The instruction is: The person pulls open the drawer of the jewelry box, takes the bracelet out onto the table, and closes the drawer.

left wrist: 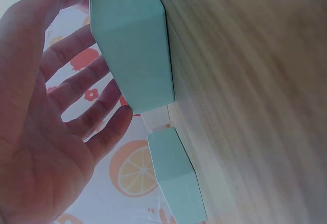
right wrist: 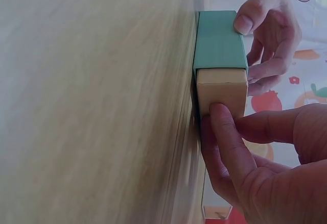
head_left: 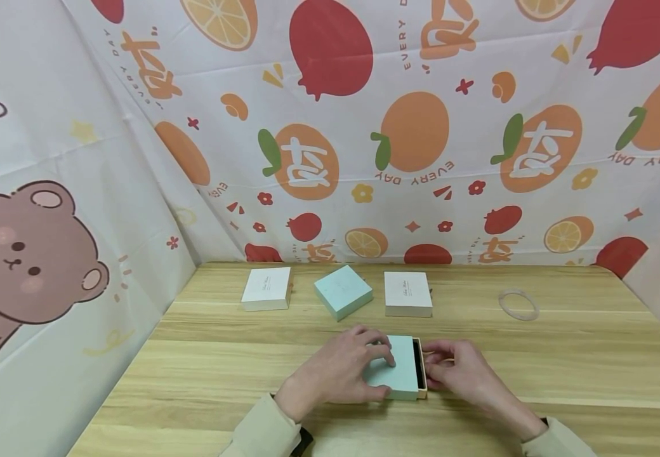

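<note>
A flat mint-green box (head_left: 401,368) lies near the front of the table, its cream inner drawer (right wrist: 222,94) sticking out a little on the right. A dark inside shows along the gap in the head view. My left hand (head_left: 353,365) holds the mint sleeve from the left, fingers over the top and thumb at the near edge. At the drawer's outer end, my right hand (head_left: 458,371) has thumb and fingertips close together. One fingertip (right wrist: 220,110) rests against the end face; whatever lies between the fingers is hidden.
Behind stand two white boxes, one left (head_left: 267,287) and one right (head_left: 408,293), with a second mint box (head_left: 344,292) turned askew between them. A pale ring (head_left: 518,304) lies at the back right. Fruit-printed cloth (head_left: 358,158) hangs behind the table.
</note>
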A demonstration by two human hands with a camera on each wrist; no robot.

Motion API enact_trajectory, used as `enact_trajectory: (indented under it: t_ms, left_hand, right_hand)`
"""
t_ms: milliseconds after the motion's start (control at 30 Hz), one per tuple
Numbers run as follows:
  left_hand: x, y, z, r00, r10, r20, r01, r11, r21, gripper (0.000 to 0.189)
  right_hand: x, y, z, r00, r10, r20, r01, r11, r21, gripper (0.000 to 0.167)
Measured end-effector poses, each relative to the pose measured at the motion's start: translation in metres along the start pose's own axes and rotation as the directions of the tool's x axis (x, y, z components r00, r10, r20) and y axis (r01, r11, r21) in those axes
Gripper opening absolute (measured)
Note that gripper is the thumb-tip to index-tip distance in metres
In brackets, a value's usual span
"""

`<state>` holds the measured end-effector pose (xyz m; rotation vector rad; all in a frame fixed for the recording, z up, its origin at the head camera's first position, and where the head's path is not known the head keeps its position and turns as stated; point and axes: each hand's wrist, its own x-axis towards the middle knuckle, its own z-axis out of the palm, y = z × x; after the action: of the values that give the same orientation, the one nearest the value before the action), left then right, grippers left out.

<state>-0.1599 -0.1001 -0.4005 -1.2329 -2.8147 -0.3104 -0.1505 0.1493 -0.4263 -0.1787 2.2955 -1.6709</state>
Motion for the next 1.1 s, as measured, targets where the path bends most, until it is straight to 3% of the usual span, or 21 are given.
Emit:
enact_trajectory:
  t_ms: [600,1100]
  left_hand:
    - [-0.0002,-0.0010,0.0012,1.000,0.013,-0.019,-0.013,1.000,0.021,0.030]
    - [-0.0001,-0.0007,0.0013,1.000,0.013,-0.026,-0.013,1.000,0.024,0.030]
  right_hand:
    - [-0.0008,-0.0010,0.0003,0.999,-0.039,0.022,0.040,0.999,-0.014,0.043]
    - [-0.0006,-0.0012,0.0034,1.000,-0.023,0.015,0.024,1.000,-0.013,0.045]
